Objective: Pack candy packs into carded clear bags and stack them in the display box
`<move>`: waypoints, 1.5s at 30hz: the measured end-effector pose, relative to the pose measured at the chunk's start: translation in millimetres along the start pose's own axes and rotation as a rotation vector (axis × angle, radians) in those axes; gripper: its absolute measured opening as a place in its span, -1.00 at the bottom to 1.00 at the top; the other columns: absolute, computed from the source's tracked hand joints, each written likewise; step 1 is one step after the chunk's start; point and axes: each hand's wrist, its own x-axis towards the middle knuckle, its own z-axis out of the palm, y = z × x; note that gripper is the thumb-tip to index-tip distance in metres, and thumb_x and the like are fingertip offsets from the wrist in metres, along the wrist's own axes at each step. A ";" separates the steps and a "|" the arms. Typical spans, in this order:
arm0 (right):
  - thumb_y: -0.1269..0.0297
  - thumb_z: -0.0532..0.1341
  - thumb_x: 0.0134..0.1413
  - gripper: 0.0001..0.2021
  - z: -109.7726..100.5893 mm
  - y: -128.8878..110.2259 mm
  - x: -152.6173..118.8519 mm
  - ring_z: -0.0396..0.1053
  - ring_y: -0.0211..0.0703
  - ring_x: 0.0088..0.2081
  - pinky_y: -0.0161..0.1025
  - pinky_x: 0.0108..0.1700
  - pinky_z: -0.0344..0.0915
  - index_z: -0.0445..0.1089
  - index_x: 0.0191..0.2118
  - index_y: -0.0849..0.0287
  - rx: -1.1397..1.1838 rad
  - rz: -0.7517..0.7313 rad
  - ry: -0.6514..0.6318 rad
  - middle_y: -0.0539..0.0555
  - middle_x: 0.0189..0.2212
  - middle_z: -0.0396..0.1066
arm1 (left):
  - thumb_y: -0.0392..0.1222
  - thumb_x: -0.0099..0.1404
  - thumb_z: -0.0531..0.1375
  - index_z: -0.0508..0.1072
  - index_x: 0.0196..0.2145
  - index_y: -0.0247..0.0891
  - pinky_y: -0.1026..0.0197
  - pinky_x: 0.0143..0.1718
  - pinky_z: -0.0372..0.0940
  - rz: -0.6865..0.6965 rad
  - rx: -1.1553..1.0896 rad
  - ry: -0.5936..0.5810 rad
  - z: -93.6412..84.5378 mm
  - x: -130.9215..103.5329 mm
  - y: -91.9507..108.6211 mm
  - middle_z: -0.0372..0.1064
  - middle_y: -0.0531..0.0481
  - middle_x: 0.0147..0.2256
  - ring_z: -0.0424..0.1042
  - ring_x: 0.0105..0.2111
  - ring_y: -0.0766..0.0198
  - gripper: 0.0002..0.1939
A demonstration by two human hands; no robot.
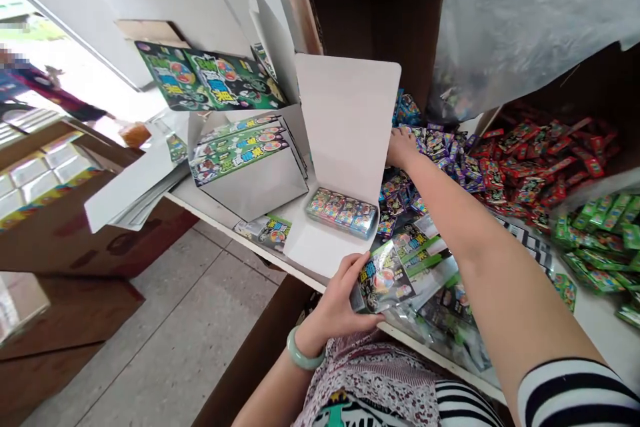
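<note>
Clear printed pack at worktop front edge, my left hand gripping its side, thumb and fingers parted around it. My right hand reaches into purple packets; grip there unclear. Open white box beyond pack, filled tray inside.

a packing workspace; heaped candy-like packets, flat printed boxes, open cartons

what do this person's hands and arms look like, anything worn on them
Both hands are ungloved. A smooth, pale green bangle circles the wrist of the left hand. Above the right hand, a black-and-white striped sleeve ends around the elbow.
</note>
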 end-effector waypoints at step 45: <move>0.05 0.34 0.03 -0.42 -33.2 74.4 -384.1 0.32 0.35 0.12 0.30 0.14 0.26 0.32 0.16 0.11 0.141 0.284 0.225 0.31 0.09 0.37 | 0.01 0.19 0.36 -0.11 0.43 -0.13 -0.18 0.23 0.29 0.141 0.368 -0.182 44.7 32.5 14.2 0.14 -0.27 0.18 0.28 0.19 -0.11 0.03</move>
